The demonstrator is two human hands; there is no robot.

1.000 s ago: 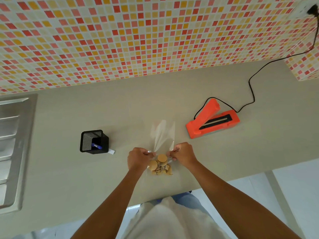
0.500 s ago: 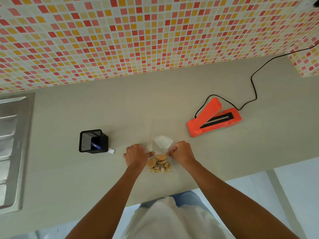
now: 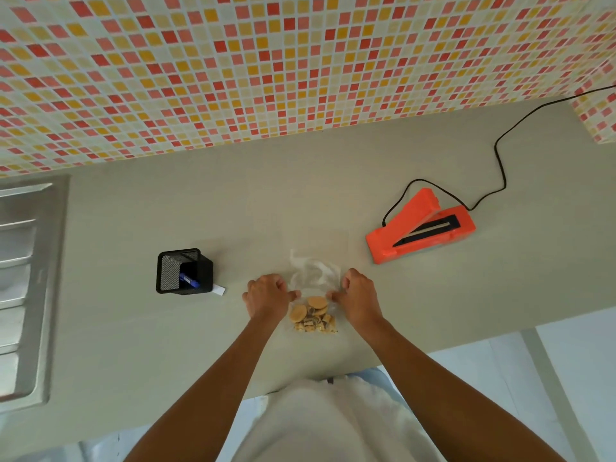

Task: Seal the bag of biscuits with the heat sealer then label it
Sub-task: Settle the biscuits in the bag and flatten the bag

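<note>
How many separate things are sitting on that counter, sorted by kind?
Bag of biscuits, held by the left hand and right hand: 1
Orange heat sealer, lid up: 1
Black mesh holder: 1
Blue pen in the holder: 1
White slip beside the holder: 1
Total: 5

A black mesh pen holder stands near the steel sink drainboard.
</note>
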